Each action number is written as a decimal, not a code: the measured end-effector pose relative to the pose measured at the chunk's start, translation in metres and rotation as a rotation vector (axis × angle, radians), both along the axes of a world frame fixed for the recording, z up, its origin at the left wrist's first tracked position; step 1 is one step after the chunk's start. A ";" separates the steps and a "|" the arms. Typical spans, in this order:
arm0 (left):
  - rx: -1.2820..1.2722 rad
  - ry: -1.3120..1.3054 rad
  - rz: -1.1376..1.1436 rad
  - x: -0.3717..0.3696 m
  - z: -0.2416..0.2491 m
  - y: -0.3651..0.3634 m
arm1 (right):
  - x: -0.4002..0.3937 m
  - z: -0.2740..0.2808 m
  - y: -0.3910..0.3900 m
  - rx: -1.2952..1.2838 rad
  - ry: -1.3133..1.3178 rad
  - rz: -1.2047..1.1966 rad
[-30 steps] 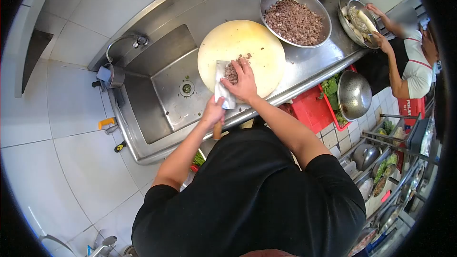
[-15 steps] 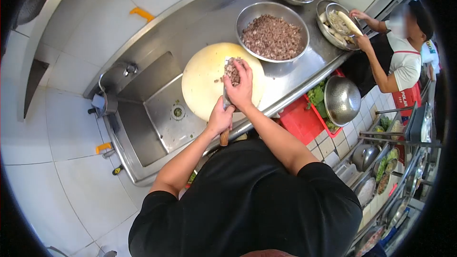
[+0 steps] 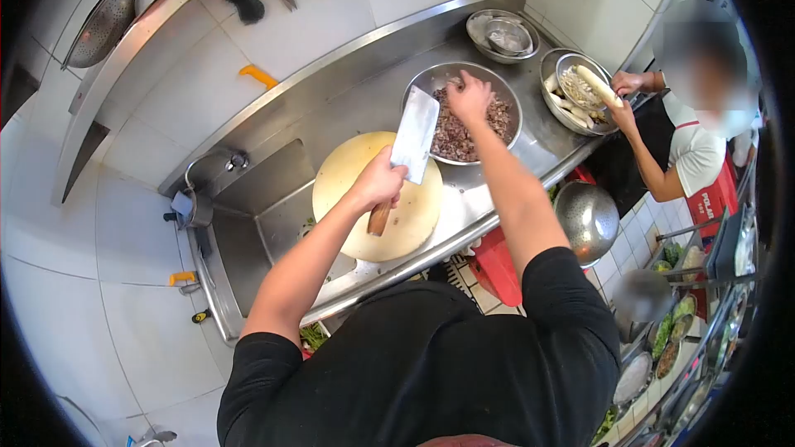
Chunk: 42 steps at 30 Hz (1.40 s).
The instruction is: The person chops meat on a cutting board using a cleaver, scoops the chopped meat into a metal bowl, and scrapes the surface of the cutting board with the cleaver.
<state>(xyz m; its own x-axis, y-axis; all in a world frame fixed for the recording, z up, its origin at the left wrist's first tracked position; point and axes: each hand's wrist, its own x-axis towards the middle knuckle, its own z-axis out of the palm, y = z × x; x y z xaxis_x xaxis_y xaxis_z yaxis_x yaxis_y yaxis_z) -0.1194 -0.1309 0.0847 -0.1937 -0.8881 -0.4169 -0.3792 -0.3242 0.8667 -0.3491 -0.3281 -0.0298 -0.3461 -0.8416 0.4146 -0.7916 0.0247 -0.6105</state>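
My left hand is closed around the wooden-handled cleaver, its wide blade standing over the edge of the bowl. Beneath it lies the round, pale yellow cutting board. My right hand reaches into the large steel bowl, over the chopped meat. Its fingers look spread at the far side of the brownish-pink pieces, their tips partly hidden.
A steel sink adjoins the board on the left. Stacked bowls stand at the counter's back. On the right, a co-worker holds a long pale vegetable over a strainer. A perforated colander and a red crate are below the counter edge.
My right hand has moved from the board into the bowl, and the meat on the blade is gone. The cleaver has been raised toward the bowl. The view has shifted.
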 end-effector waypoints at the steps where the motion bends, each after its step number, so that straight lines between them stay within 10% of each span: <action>1: 0.031 0.041 0.031 0.013 -0.004 0.009 | -0.006 -0.004 -0.005 0.063 0.139 -0.084; 7: 0.214 0.201 0.301 0.112 -0.054 0.085 | 0.020 -0.001 0.026 -0.185 0.034 0.542; 11: 0.266 0.267 0.435 0.165 -0.112 0.142 | 0.096 -0.036 0.108 0.289 0.128 1.105; 17: 0.323 0.279 0.596 0.198 -0.153 0.188 | 0.165 -0.082 0.170 0.306 0.121 0.568; 27: 0.343 0.307 0.521 0.226 -0.168 0.194 | 0.180 -0.074 0.211 0.718 0.294 0.788; 31: 0.345 0.216 0.385 0.250 -0.190 0.177 | 0.141 -0.087 0.204 0.104 0.096 0.755; 36: 0.401 0.223 0.306 0.242 -0.187 0.149 | 0.141 -0.120 0.234 0.292 0.308 0.646; 42: 0.365 0.133 0.166 0.182 -0.179 0.139 | 0.167 -0.090 0.295 0.502 -0.367 0.697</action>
